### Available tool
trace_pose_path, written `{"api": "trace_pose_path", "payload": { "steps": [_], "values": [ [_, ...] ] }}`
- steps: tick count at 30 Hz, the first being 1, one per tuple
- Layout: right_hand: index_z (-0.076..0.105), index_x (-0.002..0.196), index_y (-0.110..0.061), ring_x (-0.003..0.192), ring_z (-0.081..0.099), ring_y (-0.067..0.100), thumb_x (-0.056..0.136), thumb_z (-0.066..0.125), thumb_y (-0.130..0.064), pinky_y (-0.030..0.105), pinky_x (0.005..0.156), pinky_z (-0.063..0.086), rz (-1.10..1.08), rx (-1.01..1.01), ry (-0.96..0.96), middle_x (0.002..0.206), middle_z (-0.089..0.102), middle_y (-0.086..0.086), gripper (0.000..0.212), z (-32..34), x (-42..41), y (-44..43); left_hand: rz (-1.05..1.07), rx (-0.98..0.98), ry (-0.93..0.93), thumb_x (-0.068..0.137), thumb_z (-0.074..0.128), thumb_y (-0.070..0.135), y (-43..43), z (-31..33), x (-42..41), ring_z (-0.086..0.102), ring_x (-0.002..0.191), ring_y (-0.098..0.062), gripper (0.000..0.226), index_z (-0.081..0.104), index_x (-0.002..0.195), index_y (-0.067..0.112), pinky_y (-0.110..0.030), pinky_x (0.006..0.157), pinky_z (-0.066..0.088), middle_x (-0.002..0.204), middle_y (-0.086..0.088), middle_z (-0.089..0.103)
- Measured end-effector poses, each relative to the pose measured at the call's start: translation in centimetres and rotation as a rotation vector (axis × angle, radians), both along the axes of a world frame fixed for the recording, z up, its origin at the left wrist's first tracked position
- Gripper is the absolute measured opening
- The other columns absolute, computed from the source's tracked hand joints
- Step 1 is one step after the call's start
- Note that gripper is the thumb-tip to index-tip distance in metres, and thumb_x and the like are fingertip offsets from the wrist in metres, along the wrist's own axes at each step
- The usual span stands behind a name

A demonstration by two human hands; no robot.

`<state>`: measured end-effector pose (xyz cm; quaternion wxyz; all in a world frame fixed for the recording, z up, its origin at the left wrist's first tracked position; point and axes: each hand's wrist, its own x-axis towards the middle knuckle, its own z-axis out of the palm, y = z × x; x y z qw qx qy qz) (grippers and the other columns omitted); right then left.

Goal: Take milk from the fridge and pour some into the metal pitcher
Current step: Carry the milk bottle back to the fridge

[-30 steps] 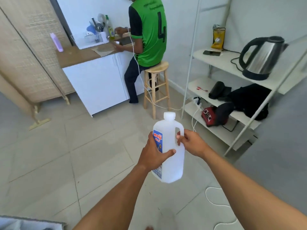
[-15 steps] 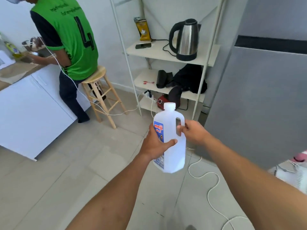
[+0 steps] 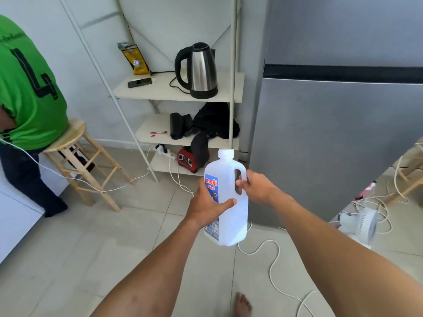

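A white plastic milk jug with a blue label and a white cap is held upright in front of me, above the tiled floor. My left hand wraps around the jug's body over the label. My right hand grips its handle. The grey fridge stands just behind and to the right, its doors closed. No metal pitcher is in view.
A white shelf rack left of the fridge holds a steel kettle, a phone and bags. A person in a green shirt sits on a wooden stool at left. White cables and a small fan lie on the floor.
My view has swung right, from the counter and seated person to the shelf rack and fridge. Both hands keep the same hold on the jug.
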<state>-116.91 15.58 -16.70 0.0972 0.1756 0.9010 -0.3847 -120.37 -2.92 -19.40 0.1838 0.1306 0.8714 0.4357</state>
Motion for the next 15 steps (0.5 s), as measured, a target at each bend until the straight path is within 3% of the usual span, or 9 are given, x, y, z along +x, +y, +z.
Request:
{"api": "trace_pose_path", "payload": {
  "steps": [5, 10, 13, 15],
  "values": [
    [0.049, 0.117, -0.013, 0.090, 0.057, 0.022, 0.104, 0.037, -0.038, 0.033, 0.077, 0.045, -0.019, 0.051, 0.034, 0.105, 0.058, 0.003, 0.031, 2.7, -3.6, 1.6, 0.013, 0.021, 0.073, 0.066, 0.083, 0.057, 2.1, 1.7, -4.2, 0.063, 0.096, -0.011, 0.083, 0.027, 0.125, 0.039, -0.038, 0.084, 0.058, 0.107, 0.018, 0.059],
    [0.048, 0.112, -0.013, 0.082, 0.054, 0.022, 0.105, 0.028, -0.040, 0.034, 0.070, 0.043, -0.013, 0.445, 0.221, 0.102, 0.061, 0.004, 0.034, 6.7, -7.1, 4.2, 0.031, 0.029, 0.212, 0.066, 0.082, 0.060, 5.2, 5.5, -8.9, 0.060, 0.100, -0.014, 0.092, 0.026, 0.134, 0.032, -0.036, 0.082, 0.057, 0.113, 0.012, 0.054],
    [0.050, 0.117, -0.014, 0.093, 0.056, 0.023, 0.105, 0.029, -0.036, 0.032, 0.070, 0.043, -0.065, 0.505, 0.385, 0.109, 0.060, 0.003, 0.032, 8.9, -9.2, 6.1, 0.040, 0.047, 0.275, 0.063, 0.080, 0.065, 7.4, 8.1, -11.7, 0.061, 0.102, -0.016, 0.094, 0.026, 0.133, 0.032, -0.038, 0.082, 0.057, 0.116, 0.011, 0.056],
    [0.048, 0.127, -0.017, 0.106, 0.054, 0.023, 0.105, 0.032, -0.034, 0.033, 0.075, 0.045, -0.086, 0.495, 0.446, 0.118, 0.057, 0.002, 0.032, 10.2, -10.3, 7.3, 0.048, 0.072, 0.307, 0.066, 0.082, 0.060, 8.9, 9.5, -13.1, 0.060, 0.101, -0.016, 0.090, 0.028, 0.131, 0.030, -0.033, 0.078, 0.053, 0.116, 0.010, 0.057]
  ]
}}
